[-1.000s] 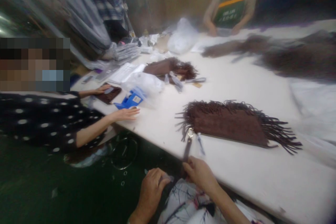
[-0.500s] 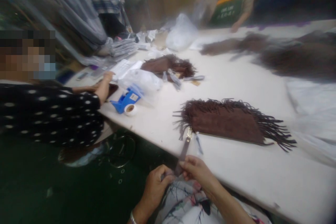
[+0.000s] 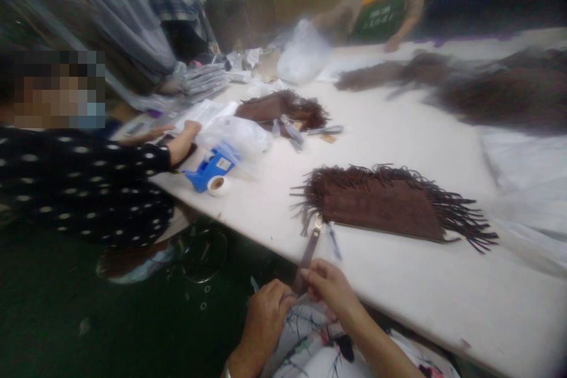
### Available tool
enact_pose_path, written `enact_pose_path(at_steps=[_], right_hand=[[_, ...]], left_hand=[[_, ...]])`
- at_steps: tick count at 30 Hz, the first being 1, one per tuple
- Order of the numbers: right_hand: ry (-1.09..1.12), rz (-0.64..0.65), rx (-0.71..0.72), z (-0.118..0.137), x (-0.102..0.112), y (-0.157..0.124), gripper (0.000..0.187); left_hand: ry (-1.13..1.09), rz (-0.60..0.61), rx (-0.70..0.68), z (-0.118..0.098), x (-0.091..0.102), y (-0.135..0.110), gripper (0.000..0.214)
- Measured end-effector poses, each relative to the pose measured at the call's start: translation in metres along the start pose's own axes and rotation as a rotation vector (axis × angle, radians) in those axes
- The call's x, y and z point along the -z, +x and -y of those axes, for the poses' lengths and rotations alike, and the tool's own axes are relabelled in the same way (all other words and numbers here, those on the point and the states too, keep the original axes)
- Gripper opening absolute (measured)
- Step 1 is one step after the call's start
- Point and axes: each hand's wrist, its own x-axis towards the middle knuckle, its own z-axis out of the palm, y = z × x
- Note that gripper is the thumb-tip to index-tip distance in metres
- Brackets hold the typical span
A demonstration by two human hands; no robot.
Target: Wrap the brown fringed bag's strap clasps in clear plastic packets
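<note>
A brown fringed suede bag (image 3: pixel 385 204) lies flat on the white table (image 3: pixel 398 283) in front of me. From its left corner a metal ring and a brown strap (image 3: pixel 309 251) run down past the table edge to my hands. My right hand (image 3: pixel 330 289) pinches the lower end of the strap. My left hand (image 3: pixel 266 319) is closed beside it, fingertips meeting the same strap end. Both hands hover over my lap, just below the table's near edge.
A person in a dotted black top (image 3: pixel 84 183) leans on the table at left, near a blue tape dispenser (image 3: pixel 208 170) and clear plastic bags (image 3: pixel 234 136). Another brown fringed bag (image 3: pixel 283 109) lies behind. More brown bags (image 3: pixel 487 91) and a person in green (image 3: pixel 381 9) are at the far end.
My left hand has come up to meet the right at the strap end. The person at left pulled a hand back from the tape dispenser toward the plastic bags.
</note>
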Motion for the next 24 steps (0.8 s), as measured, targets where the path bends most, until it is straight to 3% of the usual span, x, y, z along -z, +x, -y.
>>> enact_pose_path(at_steps=[4, 8, 18, 24], right_hand=[[0.016, -0.018, -0.023, 0.006, -0.002, -0.002, 0.037], [0.024, -0.029, -0.014, 0.007, -0.005, -0.003, 0.037], [-0.068, -0.046, 0.047, 0.001, -0.001, -0.004, 0.034], [-0.070, -0.025, 0.046, 0.004, 0.000, -0.004, 0.034]], left_hand=[[0.162, -0.006, -0.071, 0.000, -0.005, 0.000, 0.022], [0.110, -0.005, -0.023, -0.001, -0.004, 0.001, 0.019], [-0.411, -0.083, 0.239, -0.006, -0.004, 0.002, 0.016], [-0.821, 0.019, 0.362, -0.002, -0.015, 0.005, 0.019]])
